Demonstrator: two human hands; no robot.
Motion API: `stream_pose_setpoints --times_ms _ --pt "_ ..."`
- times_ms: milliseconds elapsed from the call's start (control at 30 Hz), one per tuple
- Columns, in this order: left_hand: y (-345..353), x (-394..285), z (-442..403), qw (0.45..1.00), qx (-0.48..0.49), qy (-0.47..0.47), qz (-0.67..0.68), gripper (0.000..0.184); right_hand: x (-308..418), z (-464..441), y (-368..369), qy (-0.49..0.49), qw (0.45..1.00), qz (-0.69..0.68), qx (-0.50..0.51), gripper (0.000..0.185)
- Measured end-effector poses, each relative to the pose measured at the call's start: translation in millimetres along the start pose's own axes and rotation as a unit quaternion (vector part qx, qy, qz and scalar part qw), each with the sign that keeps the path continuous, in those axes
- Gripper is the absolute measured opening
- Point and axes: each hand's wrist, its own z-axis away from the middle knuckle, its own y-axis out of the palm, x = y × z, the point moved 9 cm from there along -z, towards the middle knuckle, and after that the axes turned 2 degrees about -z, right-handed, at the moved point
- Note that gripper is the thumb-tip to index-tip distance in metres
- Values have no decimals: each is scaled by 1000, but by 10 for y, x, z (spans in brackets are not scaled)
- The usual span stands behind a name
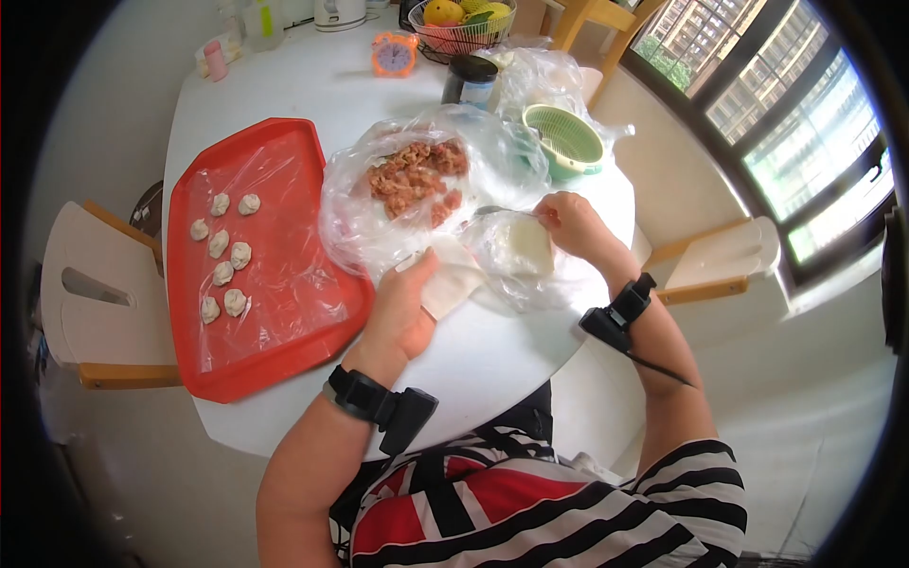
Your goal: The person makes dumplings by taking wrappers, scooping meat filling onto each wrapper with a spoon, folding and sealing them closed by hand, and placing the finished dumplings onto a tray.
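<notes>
My left hand [404,308] has its thumb and fingers closed on a pale square wonton wrapper [456,287], above the near side of the table. My right hand [573,224] pinches the handle of a thin metal spoon [492,210], whose tip points left toward the meat. Just below it lies a stack of white wrappers [519,244] in clear plastic. Beyond my hands, pinkish minced meat [412,180] sits in a spread plastic bag [348,204]. Several folded wontons [240,255] rest on the plastic-lined red tray [251,374] at left.
Behind the meat stand a dark-lidded jar [471,81] and a green colander [565,135]. Farther back are an orange clock [394,55] and a wire fruit basket [471,40]. Chairs flank the white table [473,364], one at left [99,284], another at right [720,257].
</notes>
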Motion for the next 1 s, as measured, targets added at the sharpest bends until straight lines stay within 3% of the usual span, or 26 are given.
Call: stream_pose_setpoints --times_ms 67,167,367,533,833,1000 --pt "-67 4 -59 1000 1 3 8 32 -84 5 25 19 999 8 28 10" --pt "-75 -30 -55 1000 -3 12 5 34 -51 19 -20 -20 999 28 0 9" --pt "-53 -36 -52 1000 11 8 18 37 211 129 -344 20 998 27 -58 14" --pt "4 -44 -31 999 16 14 26 37 709 196 -625 -81 979 -121 -145 17" --pt "-17 -55 -34 1000 3 18 8 37 782 -60 -150 -103 985 -113 -81 13" --pt "-37 -31 -50 1000 9 5 11 37 715 -82 -221 -100 982 -113 -114 13"
